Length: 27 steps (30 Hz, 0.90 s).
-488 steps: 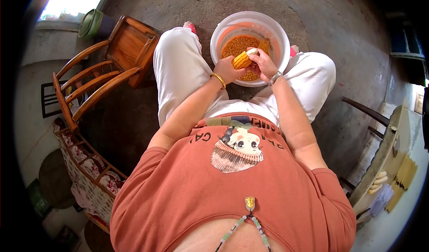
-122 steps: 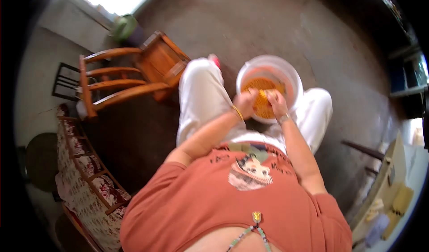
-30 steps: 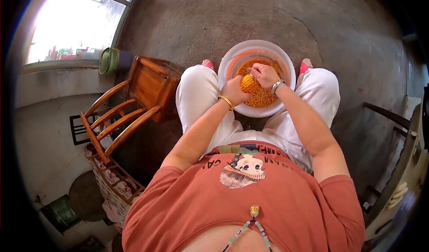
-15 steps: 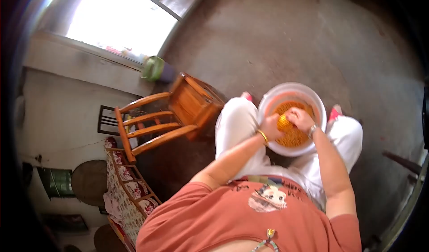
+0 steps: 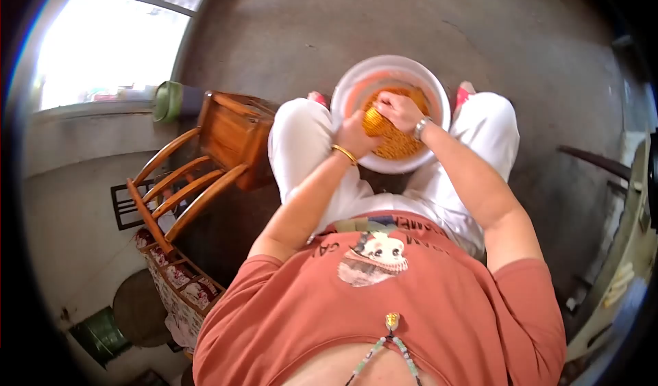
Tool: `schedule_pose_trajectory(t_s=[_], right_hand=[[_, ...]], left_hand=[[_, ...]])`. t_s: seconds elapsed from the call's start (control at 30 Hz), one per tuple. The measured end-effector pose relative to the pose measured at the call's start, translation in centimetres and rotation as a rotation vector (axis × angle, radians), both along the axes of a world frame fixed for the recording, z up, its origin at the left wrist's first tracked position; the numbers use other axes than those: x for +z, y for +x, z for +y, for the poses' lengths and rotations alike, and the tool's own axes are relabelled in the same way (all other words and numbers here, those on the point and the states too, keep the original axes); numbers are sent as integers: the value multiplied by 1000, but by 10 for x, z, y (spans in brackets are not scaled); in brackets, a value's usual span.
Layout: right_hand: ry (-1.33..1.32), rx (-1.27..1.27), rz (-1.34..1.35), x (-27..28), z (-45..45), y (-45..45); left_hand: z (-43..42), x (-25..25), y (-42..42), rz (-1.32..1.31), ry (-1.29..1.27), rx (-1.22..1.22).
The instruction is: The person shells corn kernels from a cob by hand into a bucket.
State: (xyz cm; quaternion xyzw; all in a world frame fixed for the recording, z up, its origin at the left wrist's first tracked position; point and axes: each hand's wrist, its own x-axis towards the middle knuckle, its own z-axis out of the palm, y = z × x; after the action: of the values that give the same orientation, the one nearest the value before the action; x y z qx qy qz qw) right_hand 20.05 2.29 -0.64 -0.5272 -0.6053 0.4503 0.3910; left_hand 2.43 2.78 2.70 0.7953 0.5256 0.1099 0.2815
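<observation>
Yellow cob (image 5: pixel 374 121), kernel-covered | left hand (image 5: pixel 356 135): gripping it | right hand (image 5: pixel 401 112): fingers curled against it

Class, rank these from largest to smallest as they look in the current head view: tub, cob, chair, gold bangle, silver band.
1. Chair
2. Tub
3. Cob, partly covered by the hands
4. Gold bangle and silver band: too alike to rank

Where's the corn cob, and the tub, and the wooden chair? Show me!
Corn cob (image 5: pixel 373 122): head view, on its yellow kernels.
Tub (image 5: pixel 389 62): head view, on its pale rim, at the far side.
Wooden chair (image 5: pixel 232 127): head view, on its seat.
</observation>
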Motion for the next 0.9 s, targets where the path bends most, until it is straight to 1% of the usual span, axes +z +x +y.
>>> schedule_pose_trajectory(t_s=[0.1, 0.2, 0.3, 0.33, 0.43, 0.47, 0.57, 0.67, 0.83, 0.9], right_hand=[[-29, -109, 6, -2, -1, -4], [-130, -48, 13, -9, 3, 0], [-221, -43, 286, -14, 8, 2], [-196, -72, 223, -10, 7, 4], [-372, -57, 265, 1, 7, 7], [-413, -29, 233, 5, 7, 9], [-404, 37, 212, -1, 9, 9], [-447, 128, 143, 5, 9, 9], [-500, 181, 251, 3, 12, 13], [-504, 200, 290, 1, 12, 14]], left_hand=[[-2, -3, -1, 93, 91, -74], [-3, -6, -2, 92, 90, -77], [-2, -2, 0, 128, 119, -68], [-2, 2, 2, 138, 118, -56], [0, -3, -1, 102, 144, -62], [0, -5, -2, 103, 148, -63], [0, -7, -3, 104, 156, -70], [1, -6, -3, 109, 159, -72], [2, -4, -2, 135, 145, -66], [3, -3, -3, 106, 147, -54]])
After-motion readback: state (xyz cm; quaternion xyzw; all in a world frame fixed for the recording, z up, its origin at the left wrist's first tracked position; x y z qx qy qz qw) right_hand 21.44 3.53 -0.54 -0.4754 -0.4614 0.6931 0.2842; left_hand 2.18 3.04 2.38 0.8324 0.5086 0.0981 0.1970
